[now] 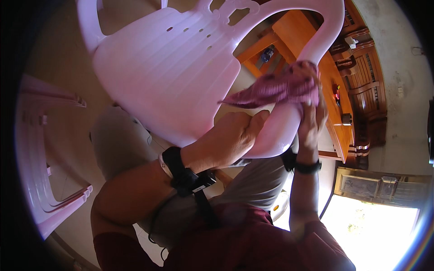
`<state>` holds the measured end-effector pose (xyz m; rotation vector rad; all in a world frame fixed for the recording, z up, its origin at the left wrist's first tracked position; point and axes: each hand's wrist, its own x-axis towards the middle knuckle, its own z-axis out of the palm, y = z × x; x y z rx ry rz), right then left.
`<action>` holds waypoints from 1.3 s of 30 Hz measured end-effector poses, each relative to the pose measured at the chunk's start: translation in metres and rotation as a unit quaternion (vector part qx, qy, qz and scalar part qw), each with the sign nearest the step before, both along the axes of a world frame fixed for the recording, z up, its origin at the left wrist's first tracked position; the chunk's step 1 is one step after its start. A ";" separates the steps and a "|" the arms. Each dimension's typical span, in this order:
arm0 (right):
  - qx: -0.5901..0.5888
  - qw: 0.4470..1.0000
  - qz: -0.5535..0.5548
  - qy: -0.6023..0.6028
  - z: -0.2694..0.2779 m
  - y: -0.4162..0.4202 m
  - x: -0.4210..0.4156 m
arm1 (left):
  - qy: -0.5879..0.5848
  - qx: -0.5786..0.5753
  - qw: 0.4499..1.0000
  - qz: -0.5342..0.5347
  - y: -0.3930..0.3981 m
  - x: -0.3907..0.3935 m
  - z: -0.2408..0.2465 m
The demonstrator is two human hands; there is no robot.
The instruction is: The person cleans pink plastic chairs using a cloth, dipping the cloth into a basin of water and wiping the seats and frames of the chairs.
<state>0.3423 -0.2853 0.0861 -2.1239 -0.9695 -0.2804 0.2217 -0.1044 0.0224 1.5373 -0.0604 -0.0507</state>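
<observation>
A pink plastic armchair (162,78) stands tilted before me, its slotted seat on the left and its curved armrest on the right. My left hand (230,135) grips the front of that armrest, thumb uppermost. Around the armrest further back is a crumpled dark pink cloth (284,84), with my right hand (313,108) wrapped over it. The cloth is blurred, and one pointed corner hangs toward the seat. Some fingers of both hands are hidden behind the armrest and the cloth.
Another pink plastic chair (37,135) lies at the far left. At the right stand an orange-brown wooden table (330,84) with small items on it and a carved wooden bench (366,81) by the wall. A bright doorway (376,223) opens at lower right.
</observation>
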 end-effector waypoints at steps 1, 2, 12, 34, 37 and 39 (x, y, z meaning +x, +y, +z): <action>-0.002 1.000 -0.007 -0.019 0.003 0.001 0.011 | -0.007 -0.025 1.000 0.009 -0.005 0.002 -0.004; -0.003 0.999 -0.014 -0.036 0.005 0.002 0.021 | -0.014 -0.049 0.999 0.018 -0.012 0.004 -0.009; 0.000 0.999 -0.035 0.020 0.001 0.011 -0.080 | -0.172 0.161 0.970 -0.055 0.002 -0.002 -0.018; 0.001 0.998 -0.054 -0.009 -0.001 0.012 -0.088 | -0.187 0.098 0.977 0.009 -0.007 -0.008 -0.024; -0.015 0.999 -0.016 -0.027 -0.002 0.009 -0.075 | -0.196 0.039 0.978 0.061 -0.014 -0.004 -0.029; -0.004 0.998 0.030 -0.052 0.001 0.012 -0.046 | -0.116 0.016 0.993 -0.004 -0.001 -0.004 -0.008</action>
